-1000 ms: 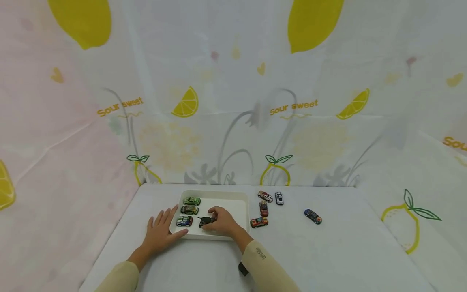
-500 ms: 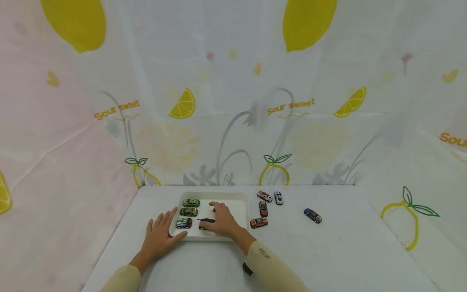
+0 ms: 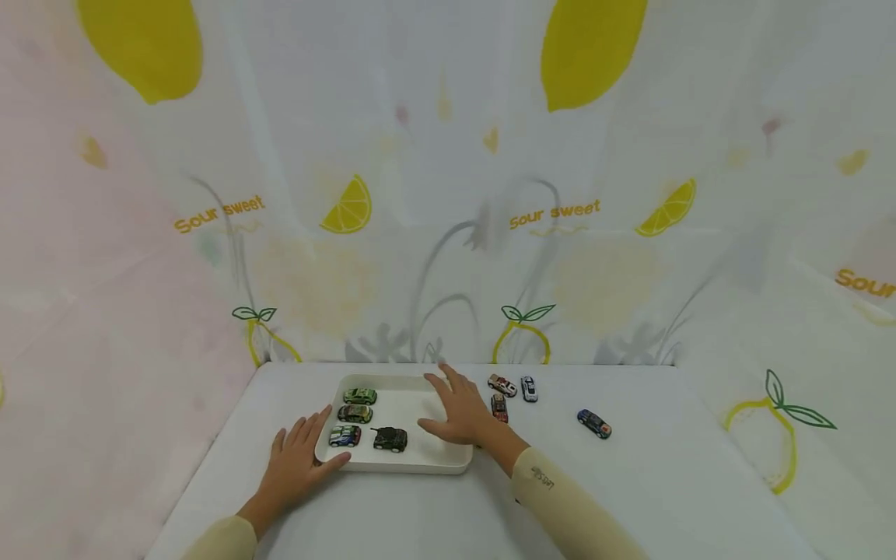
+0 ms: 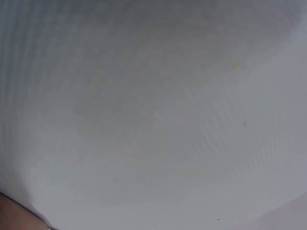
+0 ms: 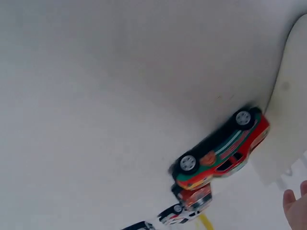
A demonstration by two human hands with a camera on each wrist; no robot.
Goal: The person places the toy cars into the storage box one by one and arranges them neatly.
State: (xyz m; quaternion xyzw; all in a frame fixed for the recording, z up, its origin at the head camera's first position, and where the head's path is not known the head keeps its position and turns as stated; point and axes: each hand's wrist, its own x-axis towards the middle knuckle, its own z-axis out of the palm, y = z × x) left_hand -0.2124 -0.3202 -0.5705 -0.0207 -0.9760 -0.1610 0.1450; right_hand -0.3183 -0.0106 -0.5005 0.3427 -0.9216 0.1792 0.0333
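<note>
My left hand (image 3: 290, 467) rests at the left front corner of the white tray (image 3: 399, 468), fingers spread along its side and thumb at the front rim. Over the tray's right part is my right hand (image 3: 463, 408), fingers apart and holding nothing. Inside the tray, a light green toy car (image 3: 360, 397), a green-and-yellow toy car (image 3: 355, 414) and a white-and-blue toy car (image 3: 345, 435) form a column at the left. A dark toy tank (image 3: 389, 439) with a barrel stands right of the lowest one. In the right wrist view, fingertips (image 5: 297, 208) show near the tray wall.
Right of the tray lie a white-and-red toy car (image 3: 502, 385), a white toy car (image 3: 529, 389) and a red toy car (image 3: 499, 408). A red-and-green toy car (image 5: 220, 151) shows beside the tray in the right wrist view. Farther right is a blue toy car (image 3: 594, 424).
My right hand has let go of the toy tank and moved right and away from it, fingers spreading. The tank stays in the tray. My left hand remains at the tray corner.
</note>
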